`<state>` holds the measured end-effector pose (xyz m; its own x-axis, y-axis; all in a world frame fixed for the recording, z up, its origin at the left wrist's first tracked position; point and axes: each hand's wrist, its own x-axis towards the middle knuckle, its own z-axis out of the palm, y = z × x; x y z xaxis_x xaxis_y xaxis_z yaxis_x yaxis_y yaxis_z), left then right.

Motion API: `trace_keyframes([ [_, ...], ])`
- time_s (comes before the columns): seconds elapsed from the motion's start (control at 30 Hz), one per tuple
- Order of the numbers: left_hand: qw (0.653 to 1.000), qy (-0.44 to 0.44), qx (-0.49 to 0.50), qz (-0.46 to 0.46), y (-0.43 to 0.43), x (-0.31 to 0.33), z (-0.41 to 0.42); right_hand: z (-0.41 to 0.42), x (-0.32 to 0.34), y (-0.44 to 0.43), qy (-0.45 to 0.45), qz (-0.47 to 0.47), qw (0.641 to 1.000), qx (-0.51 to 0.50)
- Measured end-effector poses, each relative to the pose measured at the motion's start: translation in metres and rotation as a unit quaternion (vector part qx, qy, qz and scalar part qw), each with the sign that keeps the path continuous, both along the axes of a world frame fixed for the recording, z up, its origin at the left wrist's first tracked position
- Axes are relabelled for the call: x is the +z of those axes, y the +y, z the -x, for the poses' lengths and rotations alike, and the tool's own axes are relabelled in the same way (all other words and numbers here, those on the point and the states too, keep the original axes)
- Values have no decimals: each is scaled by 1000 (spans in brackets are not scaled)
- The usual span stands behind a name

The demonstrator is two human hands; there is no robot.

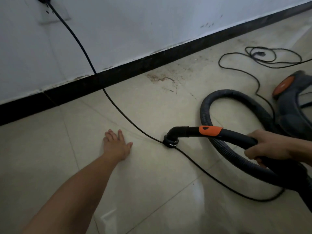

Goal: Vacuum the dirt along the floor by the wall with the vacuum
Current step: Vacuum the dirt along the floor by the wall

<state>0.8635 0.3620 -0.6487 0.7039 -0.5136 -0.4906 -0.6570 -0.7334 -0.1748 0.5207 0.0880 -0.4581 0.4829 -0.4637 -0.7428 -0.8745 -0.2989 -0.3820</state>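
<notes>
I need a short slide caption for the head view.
Right hand holds black vacuum hose handle, nozzle on black power cord; left hand flat on beige floor tiles.

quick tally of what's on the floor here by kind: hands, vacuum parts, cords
hands: 2 (left hand, right hand)
vacuum parts: 3 (nozzle, hose, vacuum body)
cords: 2 (plugged-in cord, loose cord)
total: 7
</notes>
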Motion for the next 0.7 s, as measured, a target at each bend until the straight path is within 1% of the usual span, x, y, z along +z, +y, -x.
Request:
trace_keyframes([
  [0.07, 1000, 3, 2, 1, 0, 0, 2, -3, 0, 6, -8, 20, 1000, 6],
  [0.2, 1000, 9, 11, 5, 0, 2, 3, -28, -16, 30, -74, 58, 995, -33],
  [0.37, 1000, 12, 15, 10, 0, 4, 4, -66, -38, 52, -116, 3, 993, -10],
  [0.43, 999, 2, 13, 30, -1, 6, 5, -64, -42, 47, -140, 15, 989, -54],
  [0.53, 995, -22, -15, 101, -12, 6, 3, -51, -49, 33, -187, 49, 961, -200],
  [0.57, 992, -22, -26, 122, -18, 5, 3, -47, -52, 28, -191, 59, 952, -233],
  [0.63, 988, -10, -28, 152, -33, 3, 5, -47, -59, 22, -186, 62, 945, -262],
  [0.7, 985, 3, -11, 174, -49, 0, 8, -57, -68, 18, -187, 60, 943, -268],
])
